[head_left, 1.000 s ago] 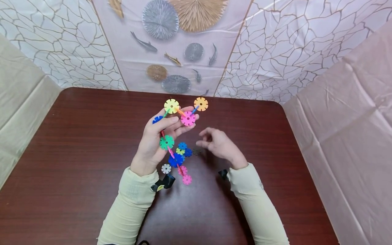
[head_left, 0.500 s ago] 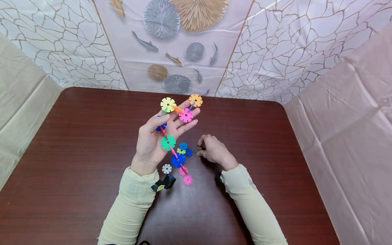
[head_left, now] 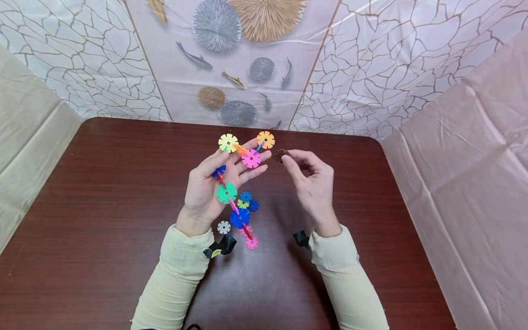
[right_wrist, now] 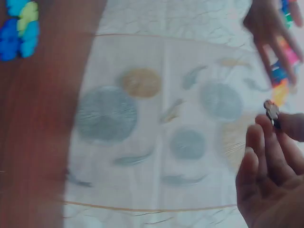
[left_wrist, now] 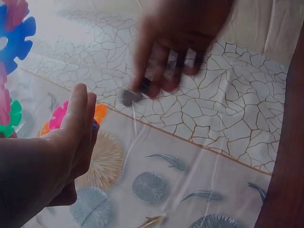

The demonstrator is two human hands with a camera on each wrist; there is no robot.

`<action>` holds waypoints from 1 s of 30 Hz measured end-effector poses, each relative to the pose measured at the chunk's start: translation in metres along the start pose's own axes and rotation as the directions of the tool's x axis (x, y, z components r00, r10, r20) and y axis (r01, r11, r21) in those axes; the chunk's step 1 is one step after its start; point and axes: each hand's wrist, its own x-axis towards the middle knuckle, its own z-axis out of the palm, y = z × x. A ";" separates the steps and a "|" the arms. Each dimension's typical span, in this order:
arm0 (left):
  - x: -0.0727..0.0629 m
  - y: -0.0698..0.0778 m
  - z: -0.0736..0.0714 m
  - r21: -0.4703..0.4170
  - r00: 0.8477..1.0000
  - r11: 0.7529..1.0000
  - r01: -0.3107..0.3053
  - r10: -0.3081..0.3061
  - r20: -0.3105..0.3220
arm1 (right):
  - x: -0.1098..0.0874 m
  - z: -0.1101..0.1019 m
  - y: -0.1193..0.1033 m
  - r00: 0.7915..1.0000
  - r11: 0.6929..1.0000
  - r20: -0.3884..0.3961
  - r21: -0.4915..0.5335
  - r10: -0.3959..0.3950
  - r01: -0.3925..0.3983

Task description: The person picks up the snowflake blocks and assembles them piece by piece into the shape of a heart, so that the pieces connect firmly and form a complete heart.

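My left hand (head_left: 200, 195) is palm up, its thumb across a chain of interlocked notched plastic discs (head_left: 227, 193) and its other fingers fairly straight beneath it. The chain runs from an orange disc (head_left: 266, 140) past pink, yellow, blue and green ones down to a large blue disc (head_left: 239, 218) and a red edge-on one. To its right, my right hand (head_left: 315, 181) pinches a dark brown notched disc (head_left: 281, 156) between thumb and fingertips, slightly apart from the chain's orange end. In the right wrist view the dark disc (right_wrist: 271, 110) shows nearly edge-on.
Loose discs lie on the dark wooden table (head_left: 123, 220) below the chain: a white one (head_left: 224, 227), light blue (head_left: 245, 196), yellow (head_left: 242, 204), dark blue (head_left: 253, 206) and pink (head_left: 252, 243). A patterned cloth wall (head_left: 239, 87) rises behind the table's far edge.
My right hand came down to the table, took hold of the dark disc and lifted it up beside the chain's far end. The left hand shifted only slightly, its fingers spreading.
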 end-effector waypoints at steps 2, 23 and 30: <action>0.001 0.000 0.000 0.014 1.000 1.000 0.001 -0.001 0.001 | 0.000 0.001 -0.018 0.997 0.997 -0.030 -0.018 -0.070 0.069; 0.001 -0.002 0.004 0.092 0.999 0.996 -0.013 0.010 0.040 | -0.003 0.006 -0.050 0.976 0.977 -0.069 -0.065 -0.207 0.202; 0.001 -0.003 0.003 0.106 1.000 0.994 -0.026 0.026 0.009 | -0.004 0.005 -0.031 0.968 0.970 -0.071 -0.045 -0.242 0.239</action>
